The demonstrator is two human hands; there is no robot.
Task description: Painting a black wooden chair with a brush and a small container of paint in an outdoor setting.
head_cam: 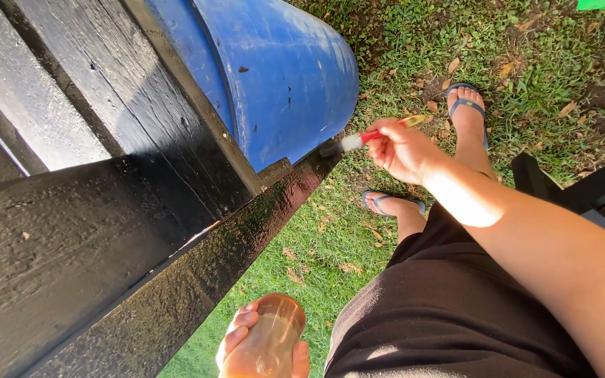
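My right hand (402,149) grips a small paintbrush (367,138) with a red and yellow handle. Its dark bristles touch the far end of a black painted wooden beam (197,259) that looks wet and glossy. My left hand (243,336) holds a brownish translucent cup (269,341) low at the bottom of the view, beside the beam. Black painted wooden planks (71,91) fill the left side.
A blue plastic barrel (281,70) lies against the woodwork at the top. Below is grass with dry leaves (316,245). My feet in blue flip-flops (467,105) stand on it. Another dark wooden piece (582,192) sits at the right edge.
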